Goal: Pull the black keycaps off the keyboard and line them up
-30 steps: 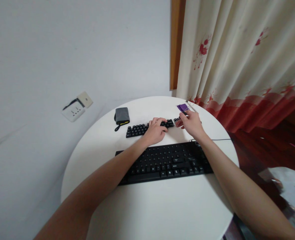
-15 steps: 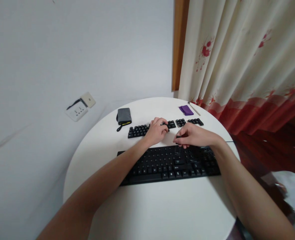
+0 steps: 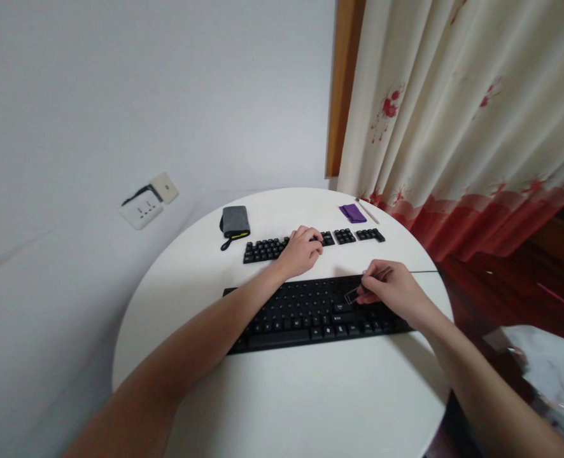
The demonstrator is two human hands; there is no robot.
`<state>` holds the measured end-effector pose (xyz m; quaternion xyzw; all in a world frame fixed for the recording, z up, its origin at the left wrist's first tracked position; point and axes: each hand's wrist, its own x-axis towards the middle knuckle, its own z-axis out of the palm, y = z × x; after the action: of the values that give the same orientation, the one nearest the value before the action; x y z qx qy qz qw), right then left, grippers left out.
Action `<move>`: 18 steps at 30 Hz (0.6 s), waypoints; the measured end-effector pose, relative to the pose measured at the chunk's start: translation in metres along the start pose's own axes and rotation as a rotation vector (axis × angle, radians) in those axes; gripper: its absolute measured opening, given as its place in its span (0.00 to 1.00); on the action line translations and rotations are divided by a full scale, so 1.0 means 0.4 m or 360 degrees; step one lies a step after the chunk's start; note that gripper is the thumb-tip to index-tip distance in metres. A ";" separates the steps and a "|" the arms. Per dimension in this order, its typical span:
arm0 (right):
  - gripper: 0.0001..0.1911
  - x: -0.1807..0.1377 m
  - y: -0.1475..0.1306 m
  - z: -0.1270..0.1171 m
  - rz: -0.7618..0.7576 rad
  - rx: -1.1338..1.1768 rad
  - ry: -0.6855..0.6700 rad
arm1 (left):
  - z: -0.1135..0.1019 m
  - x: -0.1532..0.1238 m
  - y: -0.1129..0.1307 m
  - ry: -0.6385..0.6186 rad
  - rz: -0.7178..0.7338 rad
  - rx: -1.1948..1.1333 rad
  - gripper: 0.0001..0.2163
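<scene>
A black keyboard (image 3: 289,337) lies on the white round table, with many of its keycaps off and small key stems showing. My right hand (image 3: 389,289) is closed on a keycap puller (image 3: 352,296), whose wire loop reaches down over the right part of the keyboard. Behind the keyboard runs a row of loose black keycaps (image 3: 263,250). Over the middle of that row lies my left hand (image 3: 302,251), its fingers curled down among the keycaps. What its fingertips hold, if anything, is hidden.
Farther back on the white table (image 3: 282,407) are a grey pouch (image 3: 235,221) with a black loop, a folded purple cloth (image 3: 353,213) and a thin stick-like tool (image 3: 368,212). A wall socket (image 3: 141,210) is at left, a curtain (image 3: 420,127) at right, and white plastic bags (image 3: 540,362) beyond the table.
My right hand has moved right and toward me, turning the puller's loop leftward over the keyboard. The dark piece at its fingers no longer shows. My left hand has stayed on the keycap row.
</scene>
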<state>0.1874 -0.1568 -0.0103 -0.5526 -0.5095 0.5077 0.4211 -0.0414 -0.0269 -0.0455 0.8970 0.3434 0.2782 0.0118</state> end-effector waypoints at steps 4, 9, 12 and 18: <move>0.09 -0.033 0.028 -0.009 0.0114 0.0128 0.0083 | 0.001 0.000 -0.001 0.0013 0.0028 -0.0005 0.11; 0.11 -0.036 0.025 0.011 0.0185 0.0247 0.0075 | 0.001 -0.003 -0.001 -0.0018 0.0017 0.0008 0.11; 0.10 -0.033 0.022 0.029 0.0164 0.0230 0.0110 | 0.005 -0.003 -0.002 -0.0031 0.0022 0.0013 0.11; 0.07 -0.026 0.012 0.039 0.0131 0.0050 0.0026 | 0.012 -0.004 -0.005 -0.0038 0.0024 0.0001 0.10</move>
<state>0.1730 -0.1687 -0.0158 -0.5706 -0.4747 0.5281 0.4125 -0.0412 -0.0256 -0.0505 0.9028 0.3365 0.2675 0.0134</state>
